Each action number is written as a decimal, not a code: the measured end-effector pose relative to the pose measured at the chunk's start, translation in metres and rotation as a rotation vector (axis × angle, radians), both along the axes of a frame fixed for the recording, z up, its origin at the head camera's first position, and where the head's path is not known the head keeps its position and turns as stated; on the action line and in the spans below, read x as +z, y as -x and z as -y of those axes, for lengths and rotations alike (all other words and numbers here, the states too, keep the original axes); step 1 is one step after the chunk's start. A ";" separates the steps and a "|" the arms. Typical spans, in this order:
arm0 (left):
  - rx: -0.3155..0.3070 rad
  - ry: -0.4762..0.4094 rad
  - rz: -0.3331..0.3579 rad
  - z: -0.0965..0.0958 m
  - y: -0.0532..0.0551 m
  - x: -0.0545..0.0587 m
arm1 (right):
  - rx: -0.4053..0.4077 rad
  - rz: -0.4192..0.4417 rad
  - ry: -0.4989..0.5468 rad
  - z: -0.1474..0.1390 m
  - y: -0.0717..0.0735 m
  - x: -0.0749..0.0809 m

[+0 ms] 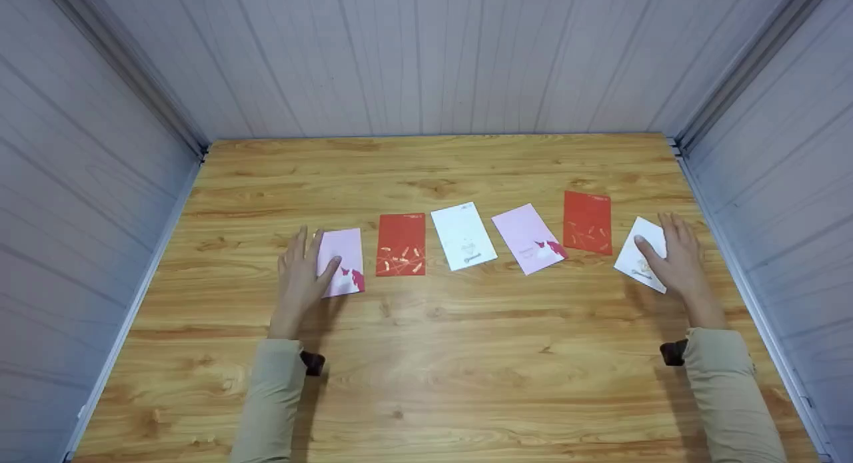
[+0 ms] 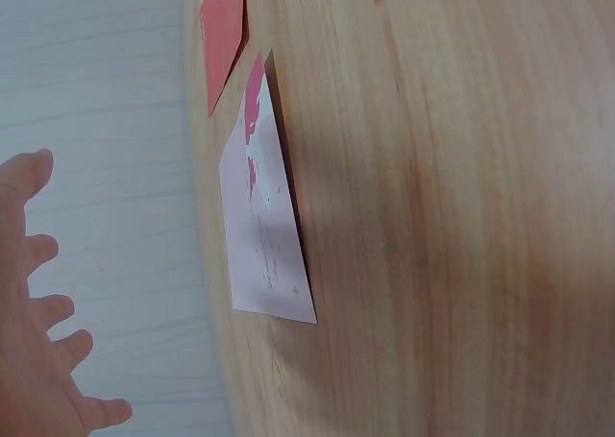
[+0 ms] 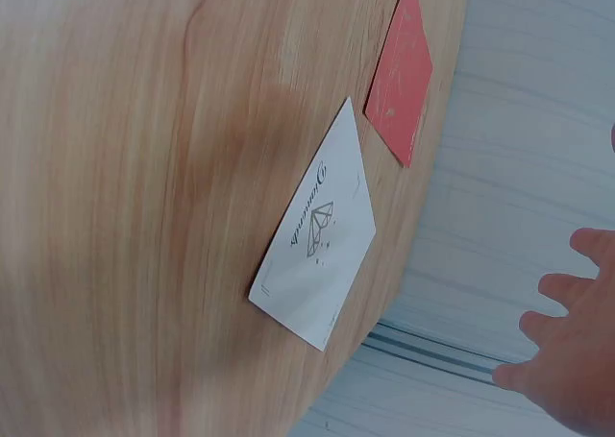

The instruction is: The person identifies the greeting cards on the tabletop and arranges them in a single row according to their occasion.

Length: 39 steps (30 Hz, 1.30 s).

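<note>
At the left end of a row of cards, my left hand [image 1: 300,280] hovers over a pink card [image 1: 345,250] with a magenta and white picture in its corner. Its fingers are spread and hold nothing; the left wrist view shows that hand raised apart from the pink card [image 2: 264,230]. My right hand [image 1: 681,263] is over the white card [image 1: 630,260] at the right end, thumb overlapping it in the head view. In the right wrist view the white card [image 3: 317,245] bears a gold diamond drawing and dark script, with the relaxed fingers [image 3: 567,293] away from it.
Between the hands lie a red card [image 1: 401,244], a white card [image 1: 463,236], a second pink card [image 1: 523,236] and another red card [image 1: 587,220], tilted at differing angles. The wood-grain table [image 1: 426,356] is bounded by pale panel walls [image 1: 440,63] at the back and sides.
</note>
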<state>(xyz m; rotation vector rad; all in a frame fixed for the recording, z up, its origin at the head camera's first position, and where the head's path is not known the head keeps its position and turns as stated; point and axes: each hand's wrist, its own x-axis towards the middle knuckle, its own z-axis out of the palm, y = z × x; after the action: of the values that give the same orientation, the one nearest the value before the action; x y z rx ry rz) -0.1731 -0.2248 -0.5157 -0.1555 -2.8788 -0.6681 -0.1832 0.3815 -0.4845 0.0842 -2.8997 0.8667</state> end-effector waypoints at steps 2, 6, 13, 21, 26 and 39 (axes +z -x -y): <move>0.009 -0.051 -0.016 0.000 -0.001 -0.001 | 0.001 -0.006 0.052 0.001 0.000 0.000; 0.029 -0.165 -0.052 0.002 -0.003 -0.002 | -0.028 0.006 0.216 0.005 0.001 0.000; 0.111 -0.394 -0.048 0.004 -0.005 -0.004 | -0.143 0.054 0.634 0.018 0.001 -0.001; 0.259 -0.628 0.013 0.003 -0.010 -0.005 | -0.238 0.109 1.249 0.034 0.003 -0.005; 0.343 -0.635 0.069 0.005 -0.013 -0.009 | -0.206 0.167 1.463 0.044 0.000 -0.008; 0.388 -0.597 0.175 0.012 -0.016 -0.013 | -0.186 0.306 1.551 0.080 0.004 -0.024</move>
<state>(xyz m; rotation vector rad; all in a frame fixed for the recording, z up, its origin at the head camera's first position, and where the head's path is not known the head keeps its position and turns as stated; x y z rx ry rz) -0.1569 -0.2367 -0.5289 0.5475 -2.5926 -1.4522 -0.1874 0.3020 -0.5080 -0.4511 -1.5571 2.8032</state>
